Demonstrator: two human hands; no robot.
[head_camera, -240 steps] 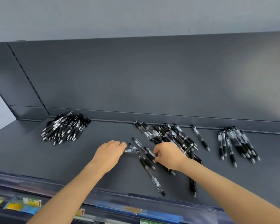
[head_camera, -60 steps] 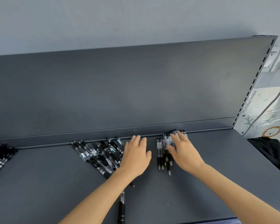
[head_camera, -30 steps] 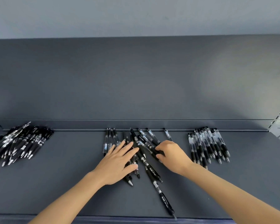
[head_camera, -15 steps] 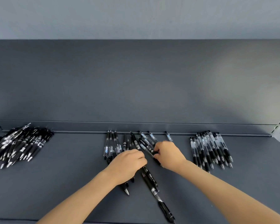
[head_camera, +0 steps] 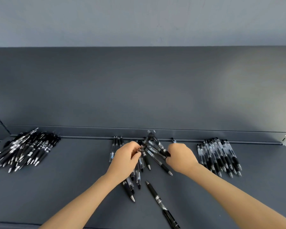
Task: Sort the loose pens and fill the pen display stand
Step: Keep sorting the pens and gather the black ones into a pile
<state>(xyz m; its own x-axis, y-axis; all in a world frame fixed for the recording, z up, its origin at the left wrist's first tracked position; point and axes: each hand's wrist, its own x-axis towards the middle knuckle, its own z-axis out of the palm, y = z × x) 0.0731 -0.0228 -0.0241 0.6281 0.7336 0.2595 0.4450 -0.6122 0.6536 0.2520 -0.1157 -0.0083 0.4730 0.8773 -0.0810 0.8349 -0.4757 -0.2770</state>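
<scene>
The loose pens (head_camera: 147,161) lie in a scattered pile at the middle of the dark grey shelf (head_camera: 73,187), tips mostly toward 6 o'clock. A bundle of clear-barrelled pens (head_camera: 155,148) is raised out of the pile, slanting from 11 o'clock down to 4 o'clock; its upper ends are blurred. The left hand (head_camera: 127,161), at the bundle's 9 o'clock side, has its fingers curled and pinches the bundle between thumb and fingertips. The right hand (head_camera: 180,159), at 3 o'clock, is curled round the bundle's lower, black-gripped ends. At 6 o'clock of the pile a single black pen (head_camera: 157,197) lies alone, tip toward 11 o'clock. Well off at 9 o'clock sits a heap of black pens (head_camera: 28,151), fanned with tips toward 7 o'clock. At 3 o'clock, just beside the right hand, a row of clear pens (head_camera: 218,156) lies side by side. The shelf's back panel (head_camera: 139,88) rises at 12 o'clock, with a pale wall (head_camera: 139,22) above.
</scene>
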